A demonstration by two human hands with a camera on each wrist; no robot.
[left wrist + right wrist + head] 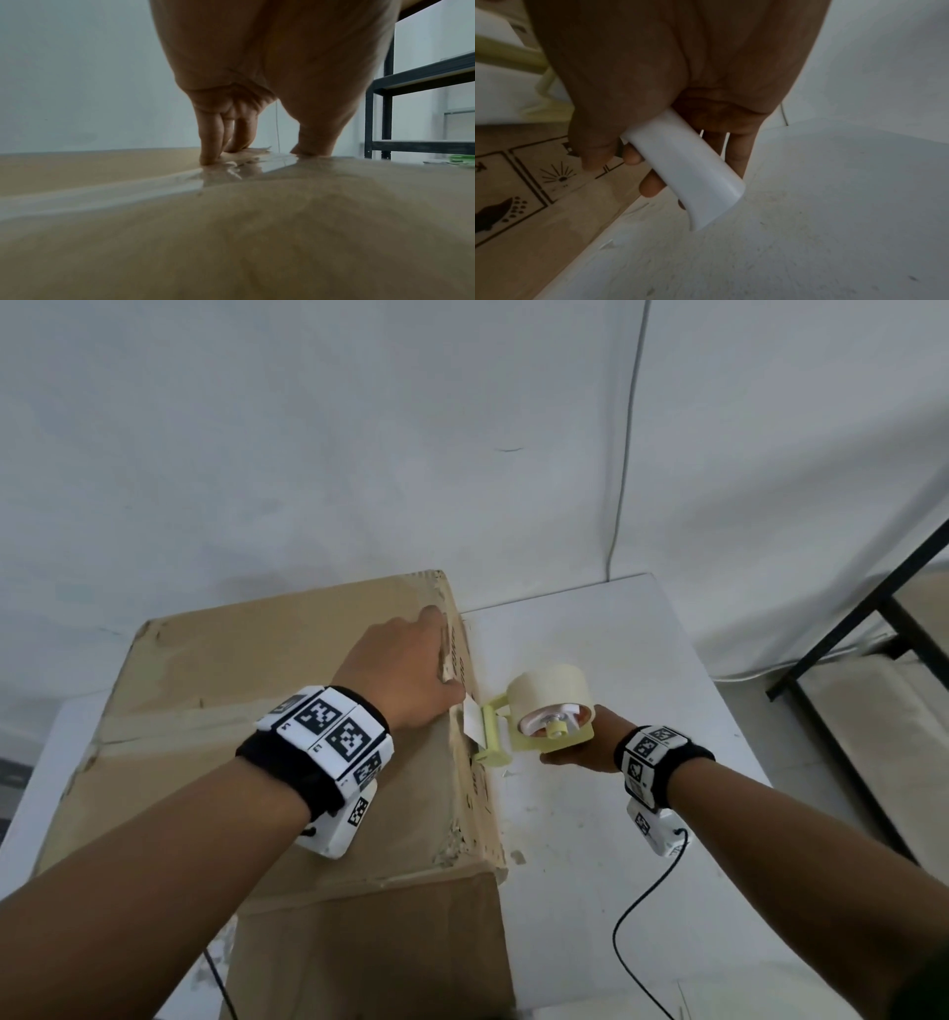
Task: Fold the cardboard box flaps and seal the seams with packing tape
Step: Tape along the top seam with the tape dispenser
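Box (246,711) sitting on table (590,814). My left hand (405,670) pressing flat on tape (102,190) at box edge; right hand (585,752) gripping dispenser (539,726) beside box. Advising: keeping tape taut, cutting cleanly.

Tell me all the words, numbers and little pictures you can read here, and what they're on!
No words or numbers can be read.
Cardboard box, side face: black print, too blurred to read.
Box side, right wrist view: framed sun sign; the other signs are cut off.
Wristbands: black-and-white code squares, not words.
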